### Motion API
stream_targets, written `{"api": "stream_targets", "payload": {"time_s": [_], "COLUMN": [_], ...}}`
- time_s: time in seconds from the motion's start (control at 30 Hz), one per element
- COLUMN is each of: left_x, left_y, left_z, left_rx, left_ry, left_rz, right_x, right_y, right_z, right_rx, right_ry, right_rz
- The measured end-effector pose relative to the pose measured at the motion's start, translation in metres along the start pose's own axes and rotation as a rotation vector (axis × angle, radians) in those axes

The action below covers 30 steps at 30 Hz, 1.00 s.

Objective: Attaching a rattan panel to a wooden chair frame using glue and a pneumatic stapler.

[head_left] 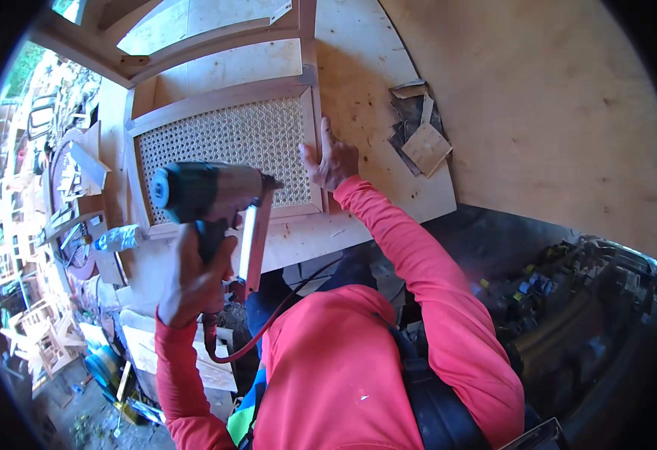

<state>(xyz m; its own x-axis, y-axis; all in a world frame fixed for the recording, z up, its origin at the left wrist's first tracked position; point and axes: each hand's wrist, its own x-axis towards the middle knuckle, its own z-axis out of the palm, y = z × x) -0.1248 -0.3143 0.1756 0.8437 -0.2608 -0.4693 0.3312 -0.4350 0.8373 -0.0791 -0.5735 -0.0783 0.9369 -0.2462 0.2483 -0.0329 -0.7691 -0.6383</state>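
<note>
My left hand (193, 281) grips the handle of a teal and grey pneumatic nail gun (208, 191), its nose pointing right over the cane webbing near the frame's right side. A red hose (257, 334) runs from its base. My right hand (332, 161) presses flat on the right wooden rail of a chair frame (216, 97) with a woven cane panel (223, 139). The frame lies on a plywood workbench (373, 52).
Scraps of sandpaper and a small wood offcut (420, 127) lie on the bench to the right. A plastic bottle (118, 238) lies at the bench's left edge. Wooden chair parts and clutter (43, 330) fill the floor at left. Dark machinery (568, 292) sits at right.
</note>
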Motion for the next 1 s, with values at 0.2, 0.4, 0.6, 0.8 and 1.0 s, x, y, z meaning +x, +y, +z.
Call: {"api": "stream_targets", "payload": {"time_s": [0.2, 0.4, 0.6, 0.8, 1.0], "left_x": [-0.018, -0.017, -0.018, -0.01, -0.008], "left_y": [-0.021, -0.017, -0.016, -0.027, -0.045], "left_z": [0.045, 0.074, 0.084, 0.089, 0.098], "left_rx": [0.349, 0.443, 0.493, 0.532, 0.624], "left_ry": [0.009, -0.009, -0.052, -0.034, 0.023], "left_rz": [0.173, 0.297, 0.291, 0.276, 0.378], "right_x": [0.003, 0.004, 0.001, 0.002, 0.004], "right_y": [-0.002, -0.001, 0.002, 0.001, -0.001], "right_z": [-0.006, -0.005, -0.001, -0.002, -0.004], "right_rx": [-0.01, -0.007, 0.035, 0.035, 0.046], "right_ry": [-0.033, -0.057, 0.002, -0.007, -0.031], "right_rz": [0.023, 0.034, -0.003, 0.001, 0.033]}}
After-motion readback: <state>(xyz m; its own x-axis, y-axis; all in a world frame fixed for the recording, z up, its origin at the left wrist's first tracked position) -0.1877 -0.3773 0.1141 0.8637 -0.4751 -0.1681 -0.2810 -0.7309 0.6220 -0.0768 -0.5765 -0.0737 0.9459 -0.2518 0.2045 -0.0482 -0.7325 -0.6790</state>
